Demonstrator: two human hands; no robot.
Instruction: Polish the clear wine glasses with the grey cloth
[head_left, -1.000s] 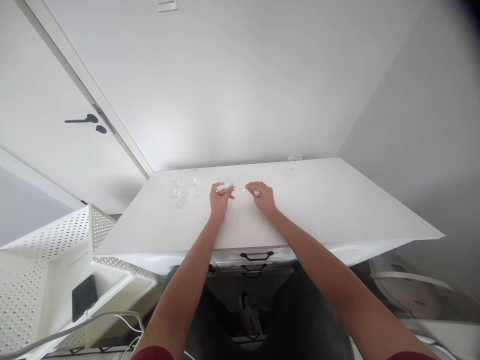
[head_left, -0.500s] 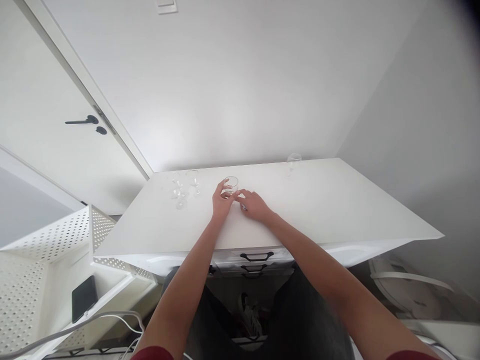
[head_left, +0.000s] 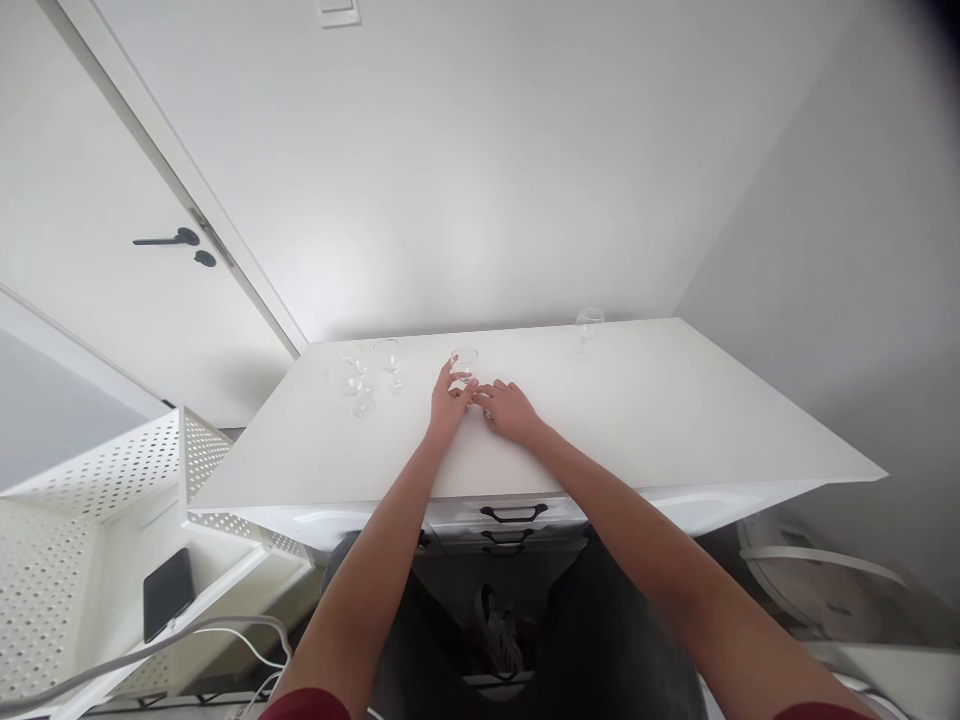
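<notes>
A clear stemmed glass (head_left: 465, 358) stands upright between my hands near the middle of the white cabinet top (head_left: 645, 420). My left hand (head_left: 450, 400) curls round the bowl's left side and lower part. My right hand (head_left: 508, 408) has its fingers bent in at the stem, close against the left fingertips; the stem is mostly hidden behind them. Left of my hands stand several more clear stemmed glasses (head_left: 388, 356) in a cluster. One further stemmed glass (head_left: 589, 320) is at the back edge on the right.
Black drawer handles (head_left: 514, 514) jut from the cabinet front. To the left are a white perforated shelf (head_left: 120, 470) with a dark tablet-like device (head_left: 168, 594) and a door with a black handle (head_left: 166, 239). A white-rimmed fan-like object (head_left: 817, 580) stands at the lower right.
Both hands keep to the same glass, with small finger shifts. The left hand has moved slightly right and up, and the view has tilted a little.
</notes>
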